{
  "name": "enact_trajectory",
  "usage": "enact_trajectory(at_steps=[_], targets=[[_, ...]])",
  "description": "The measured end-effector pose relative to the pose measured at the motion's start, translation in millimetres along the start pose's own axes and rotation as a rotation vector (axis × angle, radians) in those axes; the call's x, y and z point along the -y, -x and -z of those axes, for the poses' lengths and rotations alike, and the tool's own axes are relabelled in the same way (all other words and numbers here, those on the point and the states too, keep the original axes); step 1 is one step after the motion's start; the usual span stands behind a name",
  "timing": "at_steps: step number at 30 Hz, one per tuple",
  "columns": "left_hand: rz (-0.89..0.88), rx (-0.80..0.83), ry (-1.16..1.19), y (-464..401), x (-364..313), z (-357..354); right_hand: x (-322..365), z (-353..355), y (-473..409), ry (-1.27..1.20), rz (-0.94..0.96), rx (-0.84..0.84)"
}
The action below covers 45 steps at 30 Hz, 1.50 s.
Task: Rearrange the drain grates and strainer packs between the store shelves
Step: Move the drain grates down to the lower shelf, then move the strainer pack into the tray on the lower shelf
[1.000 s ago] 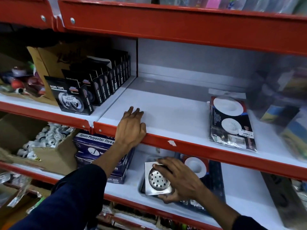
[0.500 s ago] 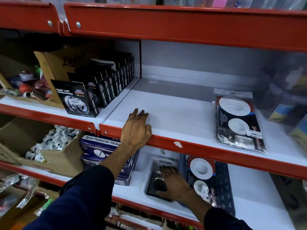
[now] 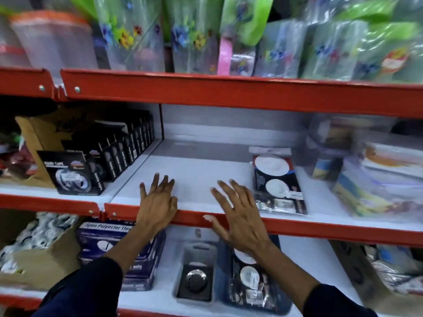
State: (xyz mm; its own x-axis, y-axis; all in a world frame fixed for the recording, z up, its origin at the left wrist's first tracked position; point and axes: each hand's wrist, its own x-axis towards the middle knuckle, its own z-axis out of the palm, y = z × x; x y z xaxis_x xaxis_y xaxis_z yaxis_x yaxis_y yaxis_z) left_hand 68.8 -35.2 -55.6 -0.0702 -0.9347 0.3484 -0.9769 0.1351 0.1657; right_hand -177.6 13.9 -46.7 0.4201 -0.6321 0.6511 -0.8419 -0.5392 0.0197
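My left hand (image 3: 158, 202) rests flat on the front of the middle shelf (image 3: 196, 170), fingers spread, holding nothing. To its right, my right hand (image 3: 238, 216) hovers open in front of that shelf's red edge, also holding nothing. A strainer pack (image 3: 278, 184) with white round strainers lies on the middle shelf to the right of my right hand. On the lower shelf, a drain grate (image 3: 195, 280) in a clear blister pack lies next to another strainer pack (image 3: 250, 282), which my right wrist partly covers.
Black tape boxes (image 3: 109, 161) and a cardboard box fill the middle shelf's left bay. Blue thread boxes (image 3: 128, 255) and a carton of small white parts (image 3: 34, 243) sit lower left. Plastic-wrapped goods crowd the right side (image 3: 377, 179) and the top shelf (image 3: 206, 37).
My right hand let go of the drain grate on the lower shelf and rose in front of the middle shelf. The view tilted upward, showing the top shelf. My left hand stayed put.
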Motion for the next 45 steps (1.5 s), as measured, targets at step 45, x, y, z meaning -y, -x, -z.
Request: enact_trajectory(at_steps=[45], targets=[[0.398, 0.821, 1.096, 95.4, -137.1, -20.5, -117.8, 56.3, 170.8, -1.362, -1.123, 0.699]])
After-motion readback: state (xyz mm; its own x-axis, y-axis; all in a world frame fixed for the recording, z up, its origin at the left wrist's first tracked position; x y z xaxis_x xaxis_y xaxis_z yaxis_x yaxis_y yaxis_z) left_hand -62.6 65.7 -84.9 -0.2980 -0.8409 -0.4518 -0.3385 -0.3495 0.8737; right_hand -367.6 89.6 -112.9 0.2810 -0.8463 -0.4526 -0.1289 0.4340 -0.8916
